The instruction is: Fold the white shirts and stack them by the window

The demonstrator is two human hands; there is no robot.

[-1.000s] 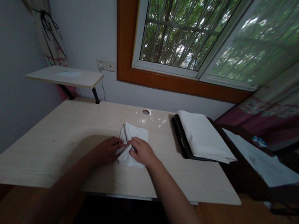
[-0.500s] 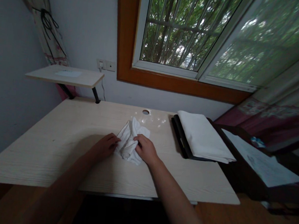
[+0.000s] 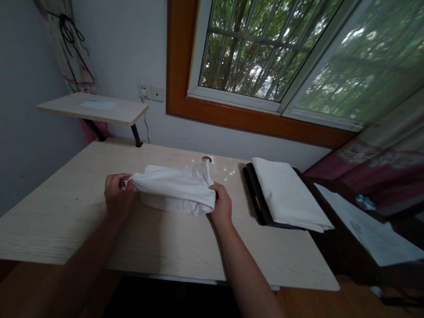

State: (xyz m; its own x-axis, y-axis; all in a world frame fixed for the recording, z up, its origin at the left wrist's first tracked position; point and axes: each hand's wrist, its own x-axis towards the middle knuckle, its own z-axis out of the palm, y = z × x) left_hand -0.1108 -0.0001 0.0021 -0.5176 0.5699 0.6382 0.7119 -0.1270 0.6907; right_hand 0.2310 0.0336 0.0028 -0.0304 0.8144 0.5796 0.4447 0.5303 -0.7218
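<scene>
A white cloth [image 3: 175, 188] is stretched sideways between my two hands, just over the light wooden desk [image 3: 188, 247]. My left hand [image 3: 118, 192] is closed in a pinch on the cloth's left end. At its right end, my right hand [image 3: 222, 205] grips the fabric, fingers curled round the edge. The cloth hangs in loose folds, with a rumpled tip sticking up near its right corner. Its full shape cannot be made out because it is folded over on itself.
Right of the hands lies a folded white cloth [image 3: 287, 194] on a black folded item [image 3: 257, 196]. A small raised shelf [image 3: 96, 110] stands at the back left. Behind the desk is a window [image 3: 260, 48]. A dark side surface with a paper sheet [image 3: 370, 227] adjoins on the right.
The crumpled white cloth has been pulled out into a wide strip. My left hand has moved left and slightly up; my right hand has shifted a little right.
</scene>
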